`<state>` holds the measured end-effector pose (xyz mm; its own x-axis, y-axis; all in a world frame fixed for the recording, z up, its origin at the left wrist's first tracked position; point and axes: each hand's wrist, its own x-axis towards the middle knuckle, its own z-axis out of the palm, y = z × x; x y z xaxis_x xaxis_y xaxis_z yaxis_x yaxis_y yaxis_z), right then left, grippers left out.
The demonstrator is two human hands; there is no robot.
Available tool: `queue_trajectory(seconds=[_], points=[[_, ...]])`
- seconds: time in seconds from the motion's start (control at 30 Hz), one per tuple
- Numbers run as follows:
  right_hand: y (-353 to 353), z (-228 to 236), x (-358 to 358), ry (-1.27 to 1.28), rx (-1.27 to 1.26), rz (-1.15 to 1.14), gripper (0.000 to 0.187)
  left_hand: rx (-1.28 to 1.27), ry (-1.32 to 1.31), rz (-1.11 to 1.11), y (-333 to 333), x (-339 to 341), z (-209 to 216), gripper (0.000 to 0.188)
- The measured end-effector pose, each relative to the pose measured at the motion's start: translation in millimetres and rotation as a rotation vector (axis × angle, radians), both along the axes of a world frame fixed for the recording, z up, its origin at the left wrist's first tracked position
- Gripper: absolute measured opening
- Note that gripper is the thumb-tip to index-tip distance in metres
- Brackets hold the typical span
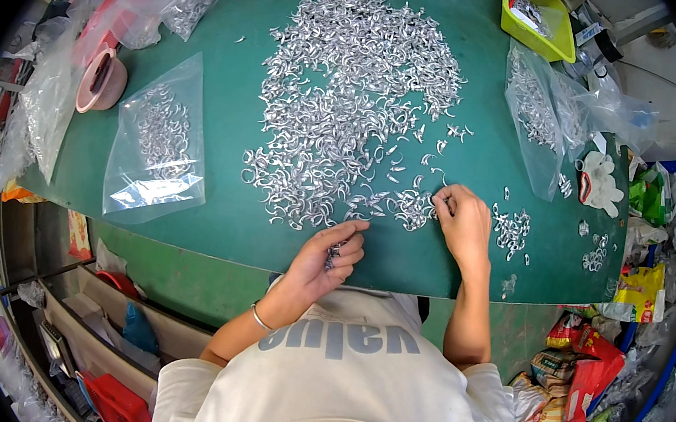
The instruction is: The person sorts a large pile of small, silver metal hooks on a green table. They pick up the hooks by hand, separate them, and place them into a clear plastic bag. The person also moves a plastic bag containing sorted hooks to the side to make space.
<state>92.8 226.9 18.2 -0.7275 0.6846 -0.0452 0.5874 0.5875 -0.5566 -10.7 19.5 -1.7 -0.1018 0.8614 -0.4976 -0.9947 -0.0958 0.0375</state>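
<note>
A broad heap of small silvery curved metal pieces (362,57) spreads over the middle of the green table. My left hand (329,261) is at the near edge of the heap, its fingers curled around several of these small metal pieces (333,254). To the right, my right hand (463,224) has thumb and fingertips pinched together beside a small cluster of the same pieces (411,209). Whatever lies between those fingertips is hidden. Just right of that hand is another small group of metal pieces (510,231).
A clear plastic bag (160,139) with metal pieces lies on the left, near a pink basket (103,81). On the right are another filled bag (534,108), a white glove (600,183) and a yellow-green basket (539,22). The table's front edge (396,290) is close to my body.
</note>
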Motion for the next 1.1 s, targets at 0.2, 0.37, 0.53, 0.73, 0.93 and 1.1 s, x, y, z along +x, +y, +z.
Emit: queue_trajectory(seconds=[0.2, 0.37, 0.53, 0.73, 0.93, 1.1], points=[[-4, -2, -17, 0.095, 0.019, 0.01, 0.012, 0.039, -0.002, -0.026, 3, 2, -2, 0.02], [1, -9, -14, 0.112, 0.048, 0.016, 0.01, -0.01, 0.0, -0.009, 0, 0, 0, 0.02], [4, -1, -8, 0.087, 0.002, -0.048, 0.013, -0.007, 0.015, -0.01, 0, 1, -1, 0.02], [-12, -6, -27, 0.054, 0.104, 0.052, 0.015, 0.034, 0.005, -0.02, 0, 2, -3, 0.02], [-5, -13, -24, 0.068, 0.16, 0.072, 0.014, 0.017, 0.007, -0.011, -2, 1, -2, 0.019], [2, -6, -18, 0.046, 0.061, 0.041, 0.016, 0.021, 0.007, -0.007, -2, 1, -2, 0.019]])
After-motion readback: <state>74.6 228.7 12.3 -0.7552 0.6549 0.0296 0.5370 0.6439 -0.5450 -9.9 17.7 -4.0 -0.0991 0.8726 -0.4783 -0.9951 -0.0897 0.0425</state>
